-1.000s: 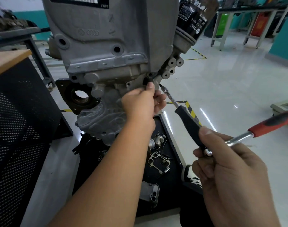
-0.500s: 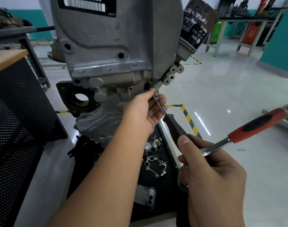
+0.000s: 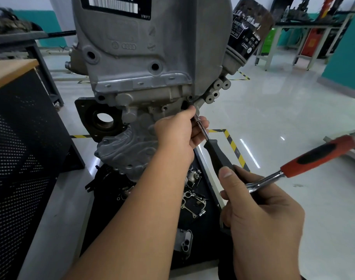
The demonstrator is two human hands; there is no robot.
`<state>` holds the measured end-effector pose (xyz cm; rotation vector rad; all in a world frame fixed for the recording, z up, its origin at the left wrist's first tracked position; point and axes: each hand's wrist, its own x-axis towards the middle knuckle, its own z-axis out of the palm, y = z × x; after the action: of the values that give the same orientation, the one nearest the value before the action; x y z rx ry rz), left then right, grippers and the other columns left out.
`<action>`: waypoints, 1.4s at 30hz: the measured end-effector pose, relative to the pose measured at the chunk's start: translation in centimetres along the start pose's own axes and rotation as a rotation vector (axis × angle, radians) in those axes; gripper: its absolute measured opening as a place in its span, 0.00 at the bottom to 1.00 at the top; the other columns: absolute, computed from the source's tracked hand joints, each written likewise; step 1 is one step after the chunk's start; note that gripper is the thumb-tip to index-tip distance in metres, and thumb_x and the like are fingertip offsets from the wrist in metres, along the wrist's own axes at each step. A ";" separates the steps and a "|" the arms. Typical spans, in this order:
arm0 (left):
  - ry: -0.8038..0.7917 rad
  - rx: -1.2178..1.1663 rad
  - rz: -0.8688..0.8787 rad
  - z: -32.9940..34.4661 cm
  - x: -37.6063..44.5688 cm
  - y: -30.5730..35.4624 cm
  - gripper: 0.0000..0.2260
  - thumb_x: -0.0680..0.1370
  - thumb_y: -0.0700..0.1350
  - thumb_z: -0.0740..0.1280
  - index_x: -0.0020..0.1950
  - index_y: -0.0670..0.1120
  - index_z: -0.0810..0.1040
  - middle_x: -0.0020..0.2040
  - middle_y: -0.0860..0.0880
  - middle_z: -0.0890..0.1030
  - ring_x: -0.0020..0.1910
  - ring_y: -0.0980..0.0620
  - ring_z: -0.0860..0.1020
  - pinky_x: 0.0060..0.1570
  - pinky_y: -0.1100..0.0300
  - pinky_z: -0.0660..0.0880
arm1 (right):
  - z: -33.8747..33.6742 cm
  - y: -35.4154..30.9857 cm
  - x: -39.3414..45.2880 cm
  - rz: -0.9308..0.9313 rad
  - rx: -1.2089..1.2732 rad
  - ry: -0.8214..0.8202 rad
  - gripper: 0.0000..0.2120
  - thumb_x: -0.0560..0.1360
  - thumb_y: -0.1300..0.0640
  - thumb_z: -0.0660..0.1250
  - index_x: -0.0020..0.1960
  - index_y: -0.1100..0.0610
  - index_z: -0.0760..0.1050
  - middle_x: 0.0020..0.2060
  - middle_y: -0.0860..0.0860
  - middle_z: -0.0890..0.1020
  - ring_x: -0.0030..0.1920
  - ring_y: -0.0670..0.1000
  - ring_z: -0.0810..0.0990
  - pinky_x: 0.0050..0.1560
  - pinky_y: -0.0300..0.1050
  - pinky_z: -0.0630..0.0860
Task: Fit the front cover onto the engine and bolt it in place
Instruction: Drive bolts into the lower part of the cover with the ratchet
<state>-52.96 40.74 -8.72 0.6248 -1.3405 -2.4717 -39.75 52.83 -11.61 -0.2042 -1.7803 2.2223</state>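
Observation:
The grey engine (image 3: 144, 57) hangs on its stand, with the front cover (image 3: 122, 150) against its lower front. My left hand (image 3: 176, 130) is at the cover's upper right corner, fingers curled round the metal shaft of a black-handled driver (image 3: 217, 152) whose tip sits at a bolt hole. My right hand (image 3: 261, 211) grips the driver's handle and also holds a ratchet (image 3: 305, 164) with a red and black grip that sticks out to the right. The bolt itself is hidden behind my left fingers.
A black oil filter (image 3: 249, 31) juts from the engine's upper right. Below lies a black tray (image 3: 209, 219) with several loose metal parts and gaskets. A perforated black cabinet (image 3: 21, 158) with a wooden top stands at left. Workbenches (image 3: 305, 37) line the far right wall.
The driver's tip has moved up to the cover's upper right corner, and my left fingers have closed round its shaft. My right hand followed upward with both tools.

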 end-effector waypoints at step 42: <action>-0.302 0.104 -0.213 -2.2 -7.9 -1.2 0.03 0.81 0.39 0.67 0.53 0.40 0.77 0.37 0.41 0.84 0.32 0.43 0.83 0.32 0.53 0.81 | -1.3 0.4 -0.4 -0.159 -0.307 -0.104 0.04 0.76 0.53 0.74 0.47 0.48 0.79 0.37 0.46 0.86 0.34 0.48 0.85 0.38 0.45 0.82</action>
<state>-44.96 43.06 -8.82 0.4497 -1.5942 -2.7691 -39.03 53.78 -12.28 -0.0081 -2.1088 1.8758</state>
